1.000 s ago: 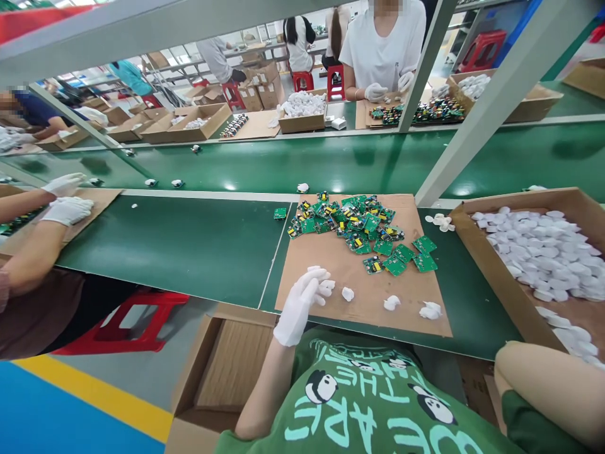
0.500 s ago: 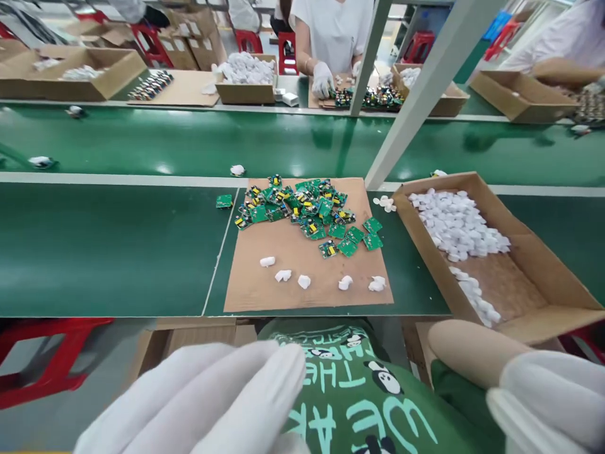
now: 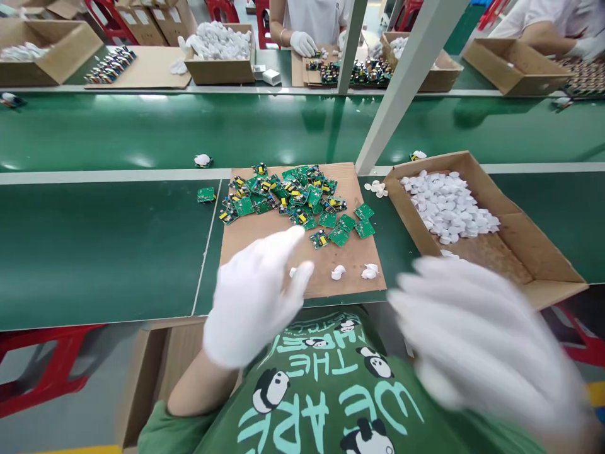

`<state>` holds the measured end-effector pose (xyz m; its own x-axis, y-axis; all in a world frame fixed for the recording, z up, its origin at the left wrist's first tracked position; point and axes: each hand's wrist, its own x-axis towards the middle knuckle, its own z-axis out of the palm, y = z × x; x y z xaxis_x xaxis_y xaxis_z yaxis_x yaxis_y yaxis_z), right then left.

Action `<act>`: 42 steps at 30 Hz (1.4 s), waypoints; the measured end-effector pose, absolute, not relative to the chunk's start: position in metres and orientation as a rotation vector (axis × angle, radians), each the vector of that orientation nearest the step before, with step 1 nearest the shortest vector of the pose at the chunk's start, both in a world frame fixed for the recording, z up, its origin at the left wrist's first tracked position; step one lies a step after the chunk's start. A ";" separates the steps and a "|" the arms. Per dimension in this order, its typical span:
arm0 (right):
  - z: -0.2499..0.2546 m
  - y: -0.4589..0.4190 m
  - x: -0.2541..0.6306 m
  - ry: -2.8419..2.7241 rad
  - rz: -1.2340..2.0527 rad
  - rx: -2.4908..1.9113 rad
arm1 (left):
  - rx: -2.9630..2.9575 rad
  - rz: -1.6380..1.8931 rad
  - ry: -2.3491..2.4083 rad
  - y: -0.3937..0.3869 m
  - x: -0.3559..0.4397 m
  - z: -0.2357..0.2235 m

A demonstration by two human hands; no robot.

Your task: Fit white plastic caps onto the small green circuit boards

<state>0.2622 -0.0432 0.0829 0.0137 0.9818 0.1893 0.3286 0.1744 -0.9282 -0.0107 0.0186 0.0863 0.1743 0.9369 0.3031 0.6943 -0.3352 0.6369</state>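
My left hand [image 3: 258,296], in a white glove, hovers over the near left part of a cardboard sheet [image 3: 345,252]. Its thumb stands apart from the fingers, with nothing visible between them. It hides most of the small crumpled white pieces near the sheet's front; two of them, a white piece [image 3: 338,272] and another white piece [image 3: 370,271], show fully. My right hand [image 3: 477,334], also gloved, is smeared by motion in front of a carton [image 3: 515,252] of white caps [image 3: 449,205]. Green circuit boards [image 3: 297,195] lie heaped on the far part of the sheet.
Behind the sheet runs a green belt [image 3: 265,132] carrying boards with white tops [image 3: 203,161]. A slanted metal post [image 3: 397,94] rises behind the sheet's right corner. One loose board [image 3: 206,195] lies left of the sheet. Across the belt, a gloved co-worker's hand [image 3: 303,44] handles parts.
My view has swung right. My left hand left the sheet, came close to the camera, and is now over the sheet again. My right hand has entered view. A belt board moved left.
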 end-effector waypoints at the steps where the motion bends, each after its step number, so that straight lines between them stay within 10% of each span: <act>1: 0.070 -0.028 0.251 -1.612 0.782 -1.345 | 2.243 0.797 1.546 0.034 0.002 0.074; 6: 0.002 0.003 0.212 -2.201 0.372 -1.676 | 2.399 0.067 1.609 0.071 0.044 0.026; 12: -0.033 -0.006 0.204 -2.121 0.175 -1.770 | 2.367 -0.004 1.693 0.076 0.064 0.009; 27: 0.017 0.003 0.207 -1.282 1.220 -1.197 | 1.976 0.506 1.682 0.076 0.057 -0.008; 42: 0.029 0.009 0.212 -1.071 1.220 -1.201 | 0.889 0.857 0.910 0.042 0.025 0.042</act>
<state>0.2117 0.0094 0.0287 0.0730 0.9966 -0.0375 -0.0918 -0.0308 -0.9953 0.0249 0.0424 0.0416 0.3604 0.8896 -0.2805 -0.2276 0.3755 0.8984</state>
